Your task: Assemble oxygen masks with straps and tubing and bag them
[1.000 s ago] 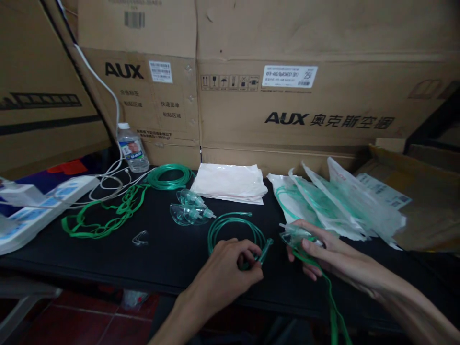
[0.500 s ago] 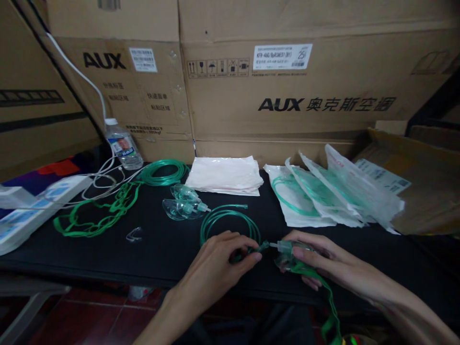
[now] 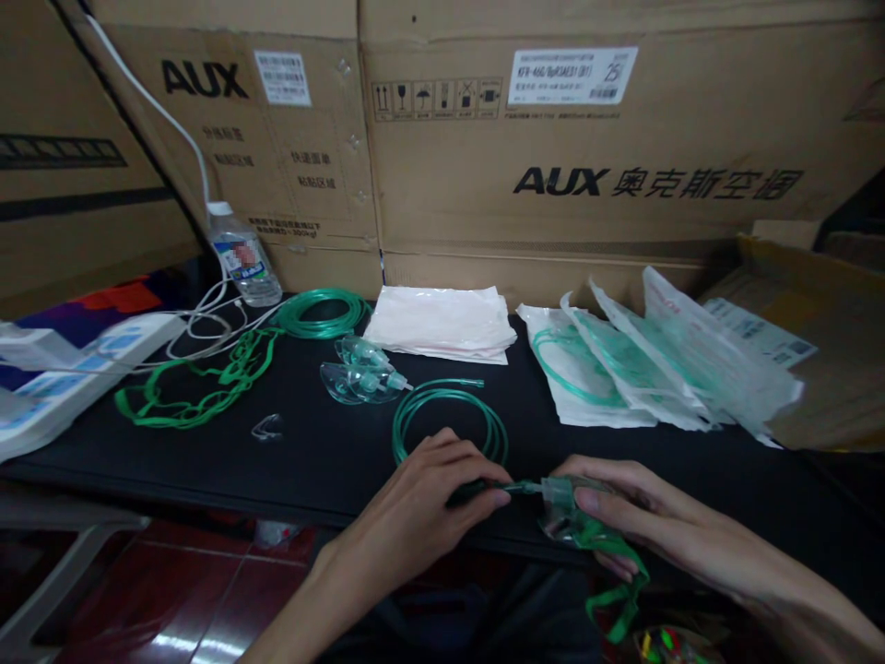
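Green, glossy tubing (image 3: 501,435) meets a clear, curved mask (image 3: 559,522).

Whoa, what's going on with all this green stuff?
A person is using both hands. The left hand pinches one end of a coiled green tube; the right hand holds a clear mask with a green strap. The tube's end seems to meet the mask's nozzle, but how firmly is unclear. More masks lie on the black table.

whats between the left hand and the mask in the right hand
In the head view, the end of the green tubing spans the gap from the left hand to the oxygen mask.
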Tool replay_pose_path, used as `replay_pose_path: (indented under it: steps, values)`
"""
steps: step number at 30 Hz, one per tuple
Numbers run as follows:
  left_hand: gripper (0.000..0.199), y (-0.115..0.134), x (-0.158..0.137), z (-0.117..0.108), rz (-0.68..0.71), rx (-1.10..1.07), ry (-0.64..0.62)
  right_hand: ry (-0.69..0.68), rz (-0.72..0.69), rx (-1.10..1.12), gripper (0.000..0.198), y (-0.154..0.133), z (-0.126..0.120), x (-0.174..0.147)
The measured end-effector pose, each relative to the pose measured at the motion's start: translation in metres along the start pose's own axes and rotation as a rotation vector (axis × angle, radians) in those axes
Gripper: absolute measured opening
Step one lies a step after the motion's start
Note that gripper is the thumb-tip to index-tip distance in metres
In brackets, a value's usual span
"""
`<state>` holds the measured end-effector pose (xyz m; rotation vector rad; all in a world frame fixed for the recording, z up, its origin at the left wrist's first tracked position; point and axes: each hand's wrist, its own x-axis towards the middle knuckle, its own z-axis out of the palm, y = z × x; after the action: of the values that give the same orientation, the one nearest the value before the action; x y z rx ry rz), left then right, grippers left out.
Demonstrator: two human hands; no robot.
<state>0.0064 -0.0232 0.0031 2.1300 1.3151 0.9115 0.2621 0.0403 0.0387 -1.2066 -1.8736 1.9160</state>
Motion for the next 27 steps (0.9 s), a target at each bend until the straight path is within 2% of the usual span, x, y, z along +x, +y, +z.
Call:
replay_pose_path:
  steps: [5,9,13,16,19,23,27]
  values:
    - [0.017,0.006,-0.007,0.005,0.035,0.133,-0.050,0.119,0.158,0.176,0.049,0.003,0.011,-0.008]
    - [0.017,0.008,-0.012,0.013,0.066,0.212,0.000,0.183,0.242,0.317,0.056,0.008,0.024,-0.013]
    - [0.023,0.008,-0.017,0.017,0.151,0.259,0.057,0.273,0.281,0.325,0.063,0.013,0.031,-0.022]
    - [0.026,0.009,-0.018,0.016,0.202,0.294,0.028,0.296,0.285,0.231,0.063,0.015,0.030,-0.028]
    - [0.029,0.011,-0.016,0.012,0.228,0.303,-0.031,0.288,0.220,0.065,0.056,0.014,0.026,-0.031]
    - [0.027,0.013,-0.013,0.007,0.241,0.252,-0.100,0.121,0.029,-0.199,0.050,0.015,0.021,-0.028]
    - [0.019,0.014,-0.011,0.000,0.237,0.167,-0.195,0.179,-0.164,-0.436,0.041,0.026,0.019,-0.029]
